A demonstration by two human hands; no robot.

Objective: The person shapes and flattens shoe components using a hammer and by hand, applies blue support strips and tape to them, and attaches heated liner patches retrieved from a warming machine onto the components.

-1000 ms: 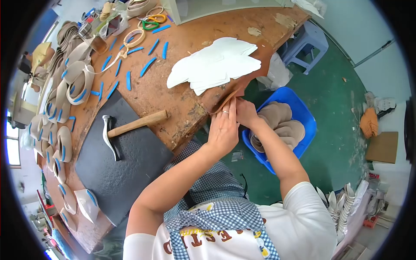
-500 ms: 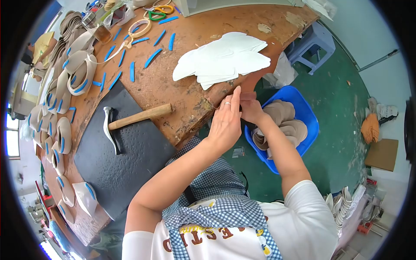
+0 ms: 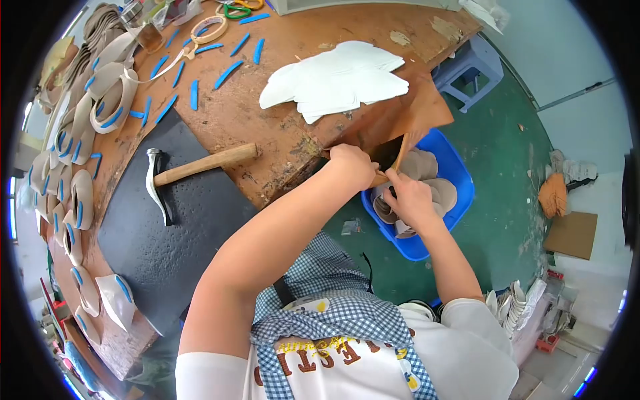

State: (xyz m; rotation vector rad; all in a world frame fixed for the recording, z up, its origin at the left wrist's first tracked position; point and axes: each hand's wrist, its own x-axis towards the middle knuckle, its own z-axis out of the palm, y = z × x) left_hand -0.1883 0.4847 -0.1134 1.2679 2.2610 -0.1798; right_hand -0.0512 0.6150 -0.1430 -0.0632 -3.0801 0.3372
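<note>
At the table's front edge a brown leather-like sheet (image 3: 423, 115) is bent up, with a dark gap beneath it. My left hand (image 3: 353, 165) is closed at the sheet's near edge, its fingertips partly hidden. Thumb and fingers of my right hand (image 3: 410, 199) pinch the lower corner of the same sheet, close to the left hand. Just behind the sheet, a fanned pile of white cut pieces (image 3: 337, 80) lies on the worn wooden table (image 3: 220, 127). Below the hands stands a blue bin (image 3: 460, 193) holding beige curved pieces (image 3: 420, 163).
A hammer (image 3: 200, 167) rests on a black mat (image 3: 180, 227) at the left. Blue strips (image 3: 194, 95), a tape roll (image 3: 209, 28) and scissors (image 3: 237, 9) lie farther back. Beige shoe parts (image 3: 82, 200) line the left side. A plastic stool (image 3: 470, 70) stands right.
The brown sheet has been raised and bent away from the table edge. My left hand went from lying flat to closed; my right hand moved down and toward me.
</note>
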